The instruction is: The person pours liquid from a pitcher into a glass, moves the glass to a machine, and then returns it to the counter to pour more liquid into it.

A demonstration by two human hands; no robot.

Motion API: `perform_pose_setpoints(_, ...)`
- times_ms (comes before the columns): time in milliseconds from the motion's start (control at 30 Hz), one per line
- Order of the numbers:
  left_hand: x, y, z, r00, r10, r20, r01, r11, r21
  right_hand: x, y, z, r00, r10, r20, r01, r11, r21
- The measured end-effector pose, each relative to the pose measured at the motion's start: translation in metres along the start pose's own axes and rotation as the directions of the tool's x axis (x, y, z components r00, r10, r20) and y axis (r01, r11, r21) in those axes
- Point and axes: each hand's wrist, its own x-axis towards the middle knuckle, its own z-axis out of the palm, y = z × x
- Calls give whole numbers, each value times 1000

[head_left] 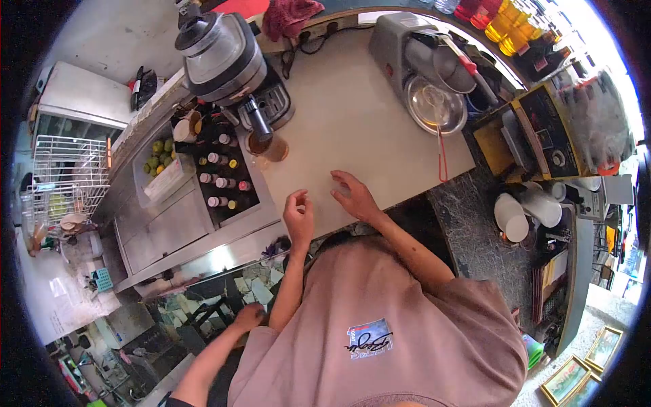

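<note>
Resting my open right hand [354, 197] on the bare counter [352, 122], left hand [299, 216] loosely curled, empty; my shirt print [370, 337] stays unreadable.

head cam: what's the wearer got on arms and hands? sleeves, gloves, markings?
The left hand and right hand are bare: no gloves, and no watch or rings that I can make out. The forearms are uncovered. The shirt is a dusty-pink short-sleeved tee with a small blue-and-white printed patch crossed by dark script.
</note>
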Motion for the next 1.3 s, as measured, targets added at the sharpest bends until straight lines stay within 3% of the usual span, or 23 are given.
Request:
perform_pose_setpoints(100,-15,22,26,990,108,88,-109,994,7,-27,2,-31,1000,19,-1,-19,998,58)
perform_pose_setpoints(167,-24,40,43,981,132,139,-134,991,2,-48,4,-56,992,118,38,-120,991,56)
perform_pose_setpoints(333,-52,79,93,906,215,364,-217,976,-36,-137,13,-135,953,289,-96,-274,951,143)
perform_pose_setpoints(400,-66,91,116,782,118,612,-103,993,-59,-179,5,-164,880,429,-205,-382,894,235)
perform_pose_setpoints(433,-74,97,129,747,131,652,-117,991,-66,-202,9,-176,859,446,-250,-388,887,250)
perform_pose_setpoints(500,-93,112,157,496,298,815,-329,934,-141,-254,18,-198,766,544,-343,-443,833,332)
perform_pose_setpoints(567,-116,135,185,356,324,876,-357,914,-194,-298,17,-216,698,561,-445,-443,826,348)
perform_pose_setpoints(633,-141,148,215,99,380,920,-406,859,-311,-340,22,-230,618,575,-537,-446,818,363)
perform_pose_setpoints(700,-169,159,242,-33,313,949,-404,864,-299,-376,38,-245,458,506,-731,-520,819,242)
perform_pose_setpoints(733,-183,161,256,-32,323,946,-403,862,-308,-382,33,-256,406,381,-831,-449,875,182)
perform_pose_setpoints(800,-210,166,284,-53,333,941,-401,856,-326,-388,33,-281,254,233,-939,-507,859,76)
perform_pose_setpoints(867,-230,171,313,40,368,929,-398,858,-323,-379,27,-307,156,231,-960,-481,867,130)
perform_pose_setpoints(933,-246,179,340,60,459,886,-419,818,-395,-375,38,-336,307,160,-938,-462,887,0)
perform_pose_setpoints(967,-251,183,352,95,544,833,-440,774,-455,-368,42,-348,296,157,-942,-462,887,3)
perform_pose_setpoints(1000,-256,192,357,103,454,885,-392,836,-383,-358,44,-356,361,151,-920,-419,908,-15)
perform_pose_setpoints(1033,-259,196,364,96,455,885,-396,833,-386,-350,47,-362,426,140,-894,-372,928,-32)
perform_pose_setpoints(1100,-264,203,376,161,496,854,-378,830,-411,-338,50,-371,469,171,-867,-354,935,-7)
perform_pose_setpoints(1233,-264,209,387,179,564,806,-398,791,-465,-330,65,-380,571,168,-804,-361,930,-62)
perform_pose_setpoints(1300,-263,211,386,167,535,828,-397,805,-441,-332,66,-379,561,162,-812,-390,917,-86)
